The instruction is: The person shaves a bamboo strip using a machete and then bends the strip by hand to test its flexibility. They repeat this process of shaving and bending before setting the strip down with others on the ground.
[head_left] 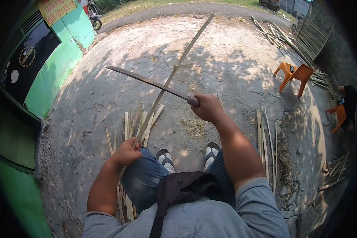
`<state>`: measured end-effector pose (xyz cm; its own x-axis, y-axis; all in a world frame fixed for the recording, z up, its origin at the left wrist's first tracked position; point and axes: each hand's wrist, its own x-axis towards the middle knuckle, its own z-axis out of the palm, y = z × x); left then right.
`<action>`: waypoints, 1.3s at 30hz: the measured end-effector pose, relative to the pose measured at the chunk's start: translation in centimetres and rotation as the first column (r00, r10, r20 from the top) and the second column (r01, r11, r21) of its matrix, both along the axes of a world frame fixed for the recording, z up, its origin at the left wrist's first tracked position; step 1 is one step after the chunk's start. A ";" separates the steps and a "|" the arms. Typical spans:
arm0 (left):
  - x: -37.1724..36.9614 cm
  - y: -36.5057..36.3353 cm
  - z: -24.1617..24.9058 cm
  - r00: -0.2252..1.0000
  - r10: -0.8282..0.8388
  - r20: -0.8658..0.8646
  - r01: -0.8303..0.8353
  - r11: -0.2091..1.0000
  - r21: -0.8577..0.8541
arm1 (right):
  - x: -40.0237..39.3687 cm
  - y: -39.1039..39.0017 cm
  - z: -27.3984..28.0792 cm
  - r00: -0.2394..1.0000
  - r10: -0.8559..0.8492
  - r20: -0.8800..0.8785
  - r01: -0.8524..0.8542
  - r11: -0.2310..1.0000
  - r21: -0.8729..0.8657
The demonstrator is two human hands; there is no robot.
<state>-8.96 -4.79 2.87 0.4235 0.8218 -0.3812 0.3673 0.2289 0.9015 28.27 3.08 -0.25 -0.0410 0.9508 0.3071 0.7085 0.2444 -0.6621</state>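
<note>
My left hand (127, 152) is closed around the lower end of a long bamboo strip (194, 39), which slants up and away to the right. My right hand (208, 107) grips the handle of a machete (142, 79), its blade pointing to the left. The blade crosses over the bamboo strip around its middle, overlapping it in this view. A knot on the strip shows just above the crossing. Split bamboo strips (148, 126) lie on the ground beside my left leg, partly hidden by the arm and knee.
More bamboo strips (261, 139) lie to the right of my feet. An orange plastic chair (302, 75) stands at the right, a dark object on it. Beyond it is a bamboo pile (271, 35). A person sits at the far right edge. A green wall (47, 85) runs along the left.
</note>
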 end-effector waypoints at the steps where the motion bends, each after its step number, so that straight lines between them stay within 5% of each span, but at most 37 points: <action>1: -0.1 0.0 0.1 1.000 -0.003 0.009 0.004 1.000 -0.018 | -0.3 -0.1 0.2 0.999 -0.015 0.043 0.013 0.999 0.029; 6: 0.0 -0.5 0.5 1.000 0.001 0.016 -0.001 1.000 -0.017 | 0.4 -0.3 2.0 0.939 -0.129 0.319 0.050 0.968 0.246; 9: 0.2 -0.7 0.3 1.000 0.018 -0.022 -0.017 1.000 0.021 | 1.7 -0.2 2.6 0.907 -0.309 0.287 0.240 0.938 0.252; 10: 0.4 -0.8 0.2 0.999 0.029 -0.032 -0.028 0.999 0.032 | 1.6 -0.2 2.5 0.909 -0.386 0.158 0.352 0.913 0.207; 20: 0.6 -0.2 -0.4 0.992 0.033 -0.122 -0.026 0.998 0.060 | -0.5 -1.0 1.8 0.936 -0.067 0.346 -0.005 0.979 0.202; 23: 0.6 -0.4 -0.4 0.986 0.047 -0.161 -0.033 0.996 0.086 | -0.6 -0.4 1.5 0.937 -0.102 0.333 0.036 0.979 0.199; 28: 0.3 -0.4 -1.0 0.987 0.024 -0.162 -0.005 0.993 0.117 | 1.7 0.0 2.0 0.941 -0.313 0.131 0.297 0.947 0.125; 34: 1.0 -0.3 -0.4 0.989 0.029 -0.147 -0.016 0.996 0.084 | 2.6 -1.0 2.4 0.997 -0.074 0.038 0.068 0.987 0.147; 39: 0.8 -0.8 -0.1 0.988 0.024 -0.150 -0.008 0.994 0.108 | 1.0 -1.5 3.2 0.925 0.079 -0.372 -0.023 0.988 0.152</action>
